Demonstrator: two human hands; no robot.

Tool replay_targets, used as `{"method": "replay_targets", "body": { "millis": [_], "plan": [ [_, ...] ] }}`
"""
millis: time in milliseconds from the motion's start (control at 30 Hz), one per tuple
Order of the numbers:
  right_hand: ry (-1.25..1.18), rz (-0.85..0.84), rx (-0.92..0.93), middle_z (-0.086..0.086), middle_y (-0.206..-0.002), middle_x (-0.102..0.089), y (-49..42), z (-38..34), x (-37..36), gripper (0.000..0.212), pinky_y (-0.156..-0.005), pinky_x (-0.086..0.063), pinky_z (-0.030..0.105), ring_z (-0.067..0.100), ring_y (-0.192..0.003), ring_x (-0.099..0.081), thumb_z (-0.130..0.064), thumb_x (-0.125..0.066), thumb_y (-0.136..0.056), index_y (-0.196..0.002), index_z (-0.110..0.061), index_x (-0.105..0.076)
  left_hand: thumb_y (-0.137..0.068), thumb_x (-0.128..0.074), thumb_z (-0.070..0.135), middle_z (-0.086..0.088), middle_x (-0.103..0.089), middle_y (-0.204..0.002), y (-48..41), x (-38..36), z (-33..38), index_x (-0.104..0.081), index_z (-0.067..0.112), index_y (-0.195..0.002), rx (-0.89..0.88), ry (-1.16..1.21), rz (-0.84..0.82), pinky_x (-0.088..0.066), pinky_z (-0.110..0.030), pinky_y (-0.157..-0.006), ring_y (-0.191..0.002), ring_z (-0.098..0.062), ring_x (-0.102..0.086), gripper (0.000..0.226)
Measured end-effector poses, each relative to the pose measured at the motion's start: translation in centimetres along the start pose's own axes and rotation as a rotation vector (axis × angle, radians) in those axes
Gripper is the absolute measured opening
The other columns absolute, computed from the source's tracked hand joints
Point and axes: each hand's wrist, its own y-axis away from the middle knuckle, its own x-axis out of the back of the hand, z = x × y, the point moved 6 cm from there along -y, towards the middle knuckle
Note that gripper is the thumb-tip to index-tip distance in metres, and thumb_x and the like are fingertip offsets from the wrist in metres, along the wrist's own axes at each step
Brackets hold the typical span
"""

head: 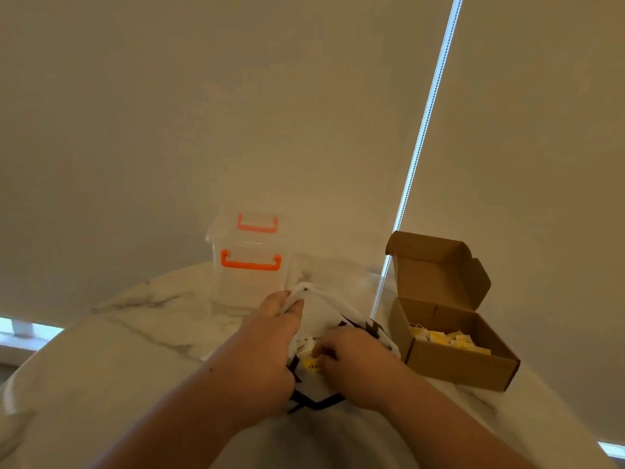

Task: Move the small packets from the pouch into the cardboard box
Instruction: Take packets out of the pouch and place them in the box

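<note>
The left hand grips the white pouch by its edge while the right hand pinches a yellow packet inside it, beside the cardboard box.

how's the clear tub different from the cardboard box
The tub is see-through plastic with orange handles; the box is plain brown cardboard. The box stands open, its lid tipped up and back, while the tub's lid looks to be on. Yellow packets lie in the box; nothing shows plainly inside the tub. Both stand on the marble table.
</note>
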Motion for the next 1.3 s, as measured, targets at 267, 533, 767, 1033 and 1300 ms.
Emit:
{"method": "replay_targets", "body": {
  "millis": [267, 533, 767, 1033, 1300],
  "plan": [
    [-0.038, -0.012, -0.118, -0.003, -0.083, -0.062, -1.6, 2.3, -2.1, 0.019, -0.069, -0.050, 0.025, 0.012, -0.070, -0.056, -0.033, -0.056, -0.092, -0.086, -0.019, -0.067, -0.072, -0.052, 0.007, 0.027, -0.006, -0.148, 0.0, -0.2, -0.1, -0.020, 0.040, -0.148, -0.001, 0.048, 0.039, -0.041, -0.028, -0.106, -0.135, -0.011, -0.028, 0.089],
    [-0.163, -0.014, -0.176, 0.013, -0.096, -0.072, -1.6, 2.8, -1.9, 0.026, -0.083, -0.058, 0.043, 0.024, -0.081, -0.066, -0.022, -0.059, -0.087, -0.100, -0.003, -0.072, -0.071, -0.052, 0.010, 0.026, -0.007, -0.149, -0.2, -0.3, -0.4, -0.023, 0.037, -0.148, -0.003, 0.059, 0.059, -0.042, -0.026, -0.104, -0.132, -0.010, -0.032, 0.087],
    [-0.114, -0.024, -0.161, 0.017, -0.093, -0.067, -1.7, 2.8, -1.8, 0.032, -0.082, -0.057, 0.042, 0.020, -0.073, -0.055, -0.026, -0.060, -0.086, -0.107, -0.003, -0.069, -0.073, -0.053, 0.011, 0.030, -0.013, -0.137, -0.3, -0.2, 0.1, -0.028, 0.039, -0.146, -0.029, 0.082, 0.058, -0.034, -0.016, -0.104, -0.123, 0.000, -0.032, 0.082],
    [-0.226, -0.034, -0.178, 0.010, -0.069, -0.060, -1.5, 2.7, -1.7, 0.015, -0.066, -0.054, 0.035, 0.020, -0.063, -0.053, -0.017, -0.059, -0.081, -0.067, -0.015, -0.063, -0.073, -0.053, 0.014, 0.026, -0.011, -0.145, -0.5, -0.6, -0.3, -0.025, 0.040, -0.147, -0.007, 0.057, 0.036, -0.034, -0.015, -0.102, -0.127, -0.002, -0.032, 0.084],
    [-0.443, 0.131, 0.092, -0.012, -0.082, -0.062, 1.6, 1.1, 3.2, 0.012, -0.068, -0.054, 0.023, 0.004, -0.074, -0.059, -0.021, -0.068, -0.087, -0.089, -0.032, -0.066, -0.075, -0.058, 0.009, 0.025, -0.025, -0.125, -0.9, 0.1, -0.6, -0.018, 0.037, -0.151, 0.018, 0.075, 0.108, -0.036, -0.002, -0.075, -0.107, 0.021, -0.032, 0.090]
  ]
}}
